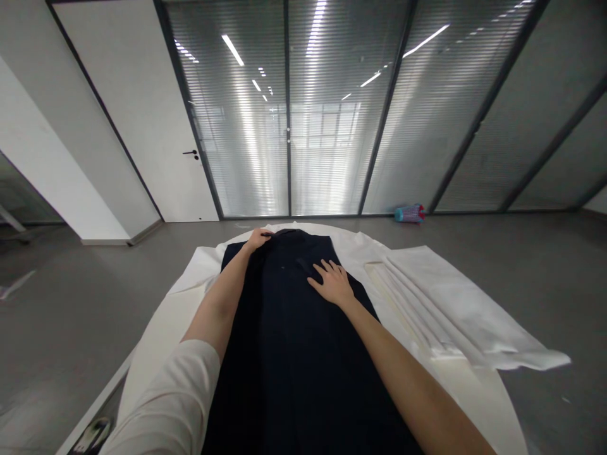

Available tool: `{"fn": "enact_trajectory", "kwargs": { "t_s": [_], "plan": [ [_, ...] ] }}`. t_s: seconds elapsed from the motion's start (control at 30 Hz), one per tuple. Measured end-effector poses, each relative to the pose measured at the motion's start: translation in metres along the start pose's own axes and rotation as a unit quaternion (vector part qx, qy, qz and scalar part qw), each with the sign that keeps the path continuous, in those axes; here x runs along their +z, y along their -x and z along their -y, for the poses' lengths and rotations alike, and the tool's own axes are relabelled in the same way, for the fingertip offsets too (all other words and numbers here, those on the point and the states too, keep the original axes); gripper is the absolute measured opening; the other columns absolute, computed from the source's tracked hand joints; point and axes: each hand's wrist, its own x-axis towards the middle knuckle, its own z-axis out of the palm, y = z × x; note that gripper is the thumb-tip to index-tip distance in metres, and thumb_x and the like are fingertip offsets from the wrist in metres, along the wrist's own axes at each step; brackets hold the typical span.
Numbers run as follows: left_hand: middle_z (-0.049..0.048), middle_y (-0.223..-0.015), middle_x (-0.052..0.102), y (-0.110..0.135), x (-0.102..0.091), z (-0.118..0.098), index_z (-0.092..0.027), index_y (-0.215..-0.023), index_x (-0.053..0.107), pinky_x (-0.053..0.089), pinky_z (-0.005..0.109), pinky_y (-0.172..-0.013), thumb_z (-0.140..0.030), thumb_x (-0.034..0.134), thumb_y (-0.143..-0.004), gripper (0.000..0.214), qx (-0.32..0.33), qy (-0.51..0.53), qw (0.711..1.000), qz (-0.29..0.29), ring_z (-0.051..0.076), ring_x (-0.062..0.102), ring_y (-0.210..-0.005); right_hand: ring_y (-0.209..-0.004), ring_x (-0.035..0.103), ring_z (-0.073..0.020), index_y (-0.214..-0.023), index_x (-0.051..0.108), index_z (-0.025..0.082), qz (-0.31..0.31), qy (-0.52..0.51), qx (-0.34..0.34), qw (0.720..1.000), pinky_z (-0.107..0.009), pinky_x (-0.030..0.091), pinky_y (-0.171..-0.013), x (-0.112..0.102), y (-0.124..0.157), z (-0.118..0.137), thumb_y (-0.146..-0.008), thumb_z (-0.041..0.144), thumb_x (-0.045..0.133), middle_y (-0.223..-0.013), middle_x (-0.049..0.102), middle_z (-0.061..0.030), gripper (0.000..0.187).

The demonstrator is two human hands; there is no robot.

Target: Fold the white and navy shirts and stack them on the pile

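A dark navy garment (294, 354) lies spread lengthwise in front of me, its neck end away from me. My left hand (259, 239) is at the far left of that neck edge, fingers closed on the fabric. Flat on the upper right part of the garment rests my right hand (333, 282), palm down with the fingers spread. Beneath the garment is white cloth (353, 243) over a pale rounded table (156, 335). The garment's near end runs out of view below.
Folded white cloth (441, 297) lies on the table's right side and overhangs its edge. A blue and red bundle (410, 213) is on the floor by the glass partition (327, 126). A white door (137, 114) stands at the left. A dark object (92, 436) sits low at the near left.
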Motion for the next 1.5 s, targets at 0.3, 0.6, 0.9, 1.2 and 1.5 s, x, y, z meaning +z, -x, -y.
{"fn": "enact_trajectory", "kwargs": {
  "t_s": [0.3,0.6,0.9,1.2,1.5],
  "plan": [
    [0.0099,-0.147,0.049,0.027,0.012,-0.014,-0.023,-0.121,0.071,0.018,0.056,-0.118,-0.044,0.061,-0.087,0.041,0.069,-0.236,0.968,0.045,0.037,0.034,-0.142,-0.144,0.033,-0.0335,-0.146,0.052,0.024,-0.001,0.004,0.006,1.0,-0.049,0.024,-0.115,0.002,0.0,0.0,-0.095,0.061,0.044,-0.155,0.043,-0.0105,0.063],
    [0.0209,-0.147,0.047,0.025,0.07,-0.043,-0.013,-0.13,0.061,0.023,0.063,-0.113,-0.054,0.021,-0.102,0.064,0.04,-0.263,0.963,0.043,0.037,0.041,-0.137,-0.144,0.033,-0.0324,-0.146,0.051,0.025,-0.004,0.008,0.005,1.0,-0.048,0.024,-0.115,0.002,0.0,-0.002,-0.095,0.061,0.044,-0.155,0.043,-0.0097,0.062],
    [-0.0012,-0.167,0.014,0.02,0.077,-0.048,-0.046,-0.15,0.037,0.003,0.082,-0.105,-0.079,0.032,-0.087,0.072,0.016,-0.273,0.952,0.137,0.056,0.004,-0.146,-0.144,0.034,-0.0326,-0.146,0.052,0.024,-0.004,0.014,0.003,1.0,-0.047,0.025,-0.116,0.002,0.0,0.0,-0.096,0.059,0.044,-0.155,0.043,-0.0102,0.061],
    [-0.0025,-0.167,0.01,0.03,0.062,-0.04,-0.04,-0.157,0.023,-0.008,0.074,-0.111,-0.076,0.029,-0.09,0.076,0.077,-0.295,0.938,0.165,0.043,-0.004,-0.151,-0.144,0.032,-0.0331,-0.147,0.051,0.024,0.002,0.005,-0.002,1.0,-0.047,0.024,-0.115,0.001,0.0,-0.001,-0.096,0.061,0.042,-0.156,0.042,-0.0109,0.063],
    [-0.0036,-0.166,0.013,0.032,0.059,-0.031,-0.044,-0.155,0.027,0.002,0.079,-0.108,-0.076,0.033,-0.09,0.073,0.079,-0.301,0.935,0.17,0.044,0.003,-0.151,-0.144,0.032,-0.0334,-0.147,0.049,0.025,0.004,0.0,0.001,1.0,-0.048,0.024,-0.116,-0.001,0.0,0.001,-0.096,0.061,0.042,-0.156,0.041,-0.0097,0.063]
  ]
}}
